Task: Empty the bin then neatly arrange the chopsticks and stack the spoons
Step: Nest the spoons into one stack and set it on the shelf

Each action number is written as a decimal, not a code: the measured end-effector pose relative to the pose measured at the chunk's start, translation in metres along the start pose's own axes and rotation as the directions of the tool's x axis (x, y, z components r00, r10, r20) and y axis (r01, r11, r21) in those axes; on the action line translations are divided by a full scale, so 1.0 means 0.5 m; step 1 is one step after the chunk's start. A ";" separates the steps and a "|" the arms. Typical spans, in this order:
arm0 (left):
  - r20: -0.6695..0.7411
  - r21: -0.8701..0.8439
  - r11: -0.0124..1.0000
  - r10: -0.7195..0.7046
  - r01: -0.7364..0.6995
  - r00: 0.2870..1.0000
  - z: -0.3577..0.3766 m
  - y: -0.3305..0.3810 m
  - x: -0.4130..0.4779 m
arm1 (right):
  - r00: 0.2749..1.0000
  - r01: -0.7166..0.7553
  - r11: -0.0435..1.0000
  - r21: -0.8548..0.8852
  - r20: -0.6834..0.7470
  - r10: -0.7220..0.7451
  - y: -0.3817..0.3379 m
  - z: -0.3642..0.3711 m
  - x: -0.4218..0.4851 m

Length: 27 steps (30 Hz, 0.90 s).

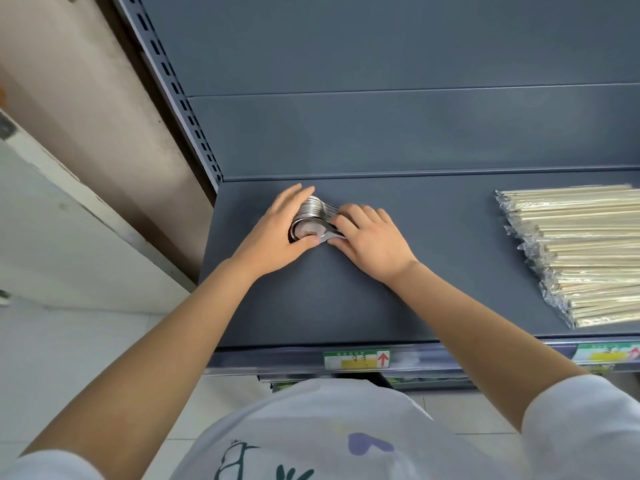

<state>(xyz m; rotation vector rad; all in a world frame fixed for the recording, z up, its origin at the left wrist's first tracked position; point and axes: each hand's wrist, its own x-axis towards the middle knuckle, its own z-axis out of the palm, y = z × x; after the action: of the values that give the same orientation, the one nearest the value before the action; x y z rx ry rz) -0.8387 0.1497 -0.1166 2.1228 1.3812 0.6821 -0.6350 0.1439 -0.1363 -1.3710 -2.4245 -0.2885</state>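
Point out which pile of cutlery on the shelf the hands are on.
The stack of metal spoons, gripped between the left hand and the right hand; the wrapped chopsticks lie untouched, apart to the right.

Spoons [313, 211], held between the left grip [277, 233] and the right grip [372, 240]: bright metal, polished, mirror-glossy, smooth.

Shelf [346, 306], under both grips: sheet metal with blue-grey paint, matt, smooth.

Chopsticks [588, 258], well to the right of the right grip: pale wood, matt. Wrappers [530, 244] on them: clear plastic, glossy, crinkled at the ends.

Label [356, 359], on the shelf edge nearer the person than the grips: printed paper behind a clear glossy plastic strip.

Shirt [329, 427]: white cloth, matt.
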 end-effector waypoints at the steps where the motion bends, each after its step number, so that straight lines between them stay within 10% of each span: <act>1: -0.008 -0.036 0.999 -0.010 0.010 1.000 0.002 0.000 0.000 | 1.000 0.001 0.999 0.044 -0.024 0.000 -0.002 -0.002 -0.006; 5: -0.017 -0.085 0.995 -0.059 0.057 0.998 0.005 -0.003 0.001 | 0.993 -0.105 0.971 0.214 -0.036 0.115 -0.008 -0.016 -0.026; 21: 0.266 0.290 0.957 -0.095 0.015 0.959 -0.044 0.021 0.057 | 0.895 -0.208 0.978 -0.028 0.399 0.202 -0.001 -0.024 0.023; 27: 0.301 0.406 0.914 -0.150 0.016 0.942 -0.039 0.035 0.074 | 0.913 -0.274 0.962 -0.027 0.308 0.268 -0.017 -0.018 0.034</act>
<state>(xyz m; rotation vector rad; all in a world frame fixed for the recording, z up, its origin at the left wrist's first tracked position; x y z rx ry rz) -0.8266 0.1807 -0.0858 2.3292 1.5038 -0.0039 -0.6489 0.1500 -0.1215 -1.8394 -2.4196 0.0210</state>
